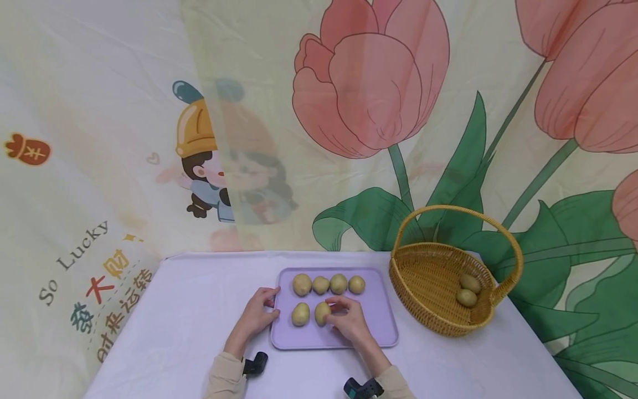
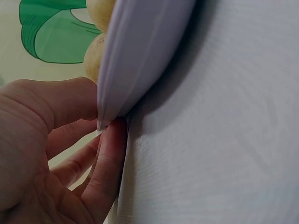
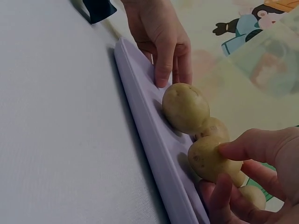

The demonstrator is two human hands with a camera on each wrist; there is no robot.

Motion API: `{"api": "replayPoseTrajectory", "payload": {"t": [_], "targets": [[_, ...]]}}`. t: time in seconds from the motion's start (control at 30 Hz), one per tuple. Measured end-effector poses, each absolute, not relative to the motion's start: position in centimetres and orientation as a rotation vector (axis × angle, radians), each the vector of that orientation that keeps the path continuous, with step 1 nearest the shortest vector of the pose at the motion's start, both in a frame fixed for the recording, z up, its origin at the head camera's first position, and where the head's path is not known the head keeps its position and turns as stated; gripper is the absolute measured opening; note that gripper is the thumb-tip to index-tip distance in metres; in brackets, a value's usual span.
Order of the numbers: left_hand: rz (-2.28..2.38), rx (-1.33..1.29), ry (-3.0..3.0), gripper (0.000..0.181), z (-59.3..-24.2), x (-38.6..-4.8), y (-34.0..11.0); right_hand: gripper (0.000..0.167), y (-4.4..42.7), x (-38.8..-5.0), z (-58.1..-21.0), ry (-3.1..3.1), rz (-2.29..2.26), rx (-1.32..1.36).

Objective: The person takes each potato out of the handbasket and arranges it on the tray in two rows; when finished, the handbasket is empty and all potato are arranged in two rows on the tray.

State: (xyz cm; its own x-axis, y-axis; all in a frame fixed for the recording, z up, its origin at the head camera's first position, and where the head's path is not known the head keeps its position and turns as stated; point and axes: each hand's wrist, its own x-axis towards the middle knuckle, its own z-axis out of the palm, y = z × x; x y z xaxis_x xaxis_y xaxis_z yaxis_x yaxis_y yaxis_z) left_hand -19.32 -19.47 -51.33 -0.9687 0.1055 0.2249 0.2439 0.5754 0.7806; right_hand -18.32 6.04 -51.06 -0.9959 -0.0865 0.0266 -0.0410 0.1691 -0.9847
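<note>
- My right hand (image 1: 353,320) pinches a potato (image 1: 322,313): thumb against one side, fingers curled round the other, clamped together on it.
- The potato I hold is at the tray's middle, in the row nearer me; I cannot tell whether it rests fully on the tray or sits slightly lifted.
- My left hand (image 1: 255,313) grips the left edge of the purple tray (image 1: 376,324), thumb over the rim and fingers under it.
- Just left of my pinch, the near-row potato (image 1: 301,314) lies on its own, with nothing holding it.
- Beyond these, four potatoes (image 1: 338,284) stand side by side in the far row.
- That makes six on the tray, counting mine, and I judge the work well along: the far row looks settled, while the near row has only two, the second under my fingers.
- To the right, the wicker basket (image 1: 421,310) has two more potatoes (image 1: 467,297) lying together inside, which neither hand touches.
- As for pose, both forearms come in from my side of the white-covered table (image 1: 189,310); my right wrist angles inward and leftward over the tray, my left reaches forward to its edge.
</note>
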Motion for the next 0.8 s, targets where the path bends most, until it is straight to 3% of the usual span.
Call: {"api": "replayPoseTrajectory", "payload": {"t": [0.8], "targets": [[-1.340,-0.272,-2.674,0.056,-51.36,-19.28,-19.52,0.035,5.54,-18.33,-50.47,2.412,-1.898,-0.154]]}}
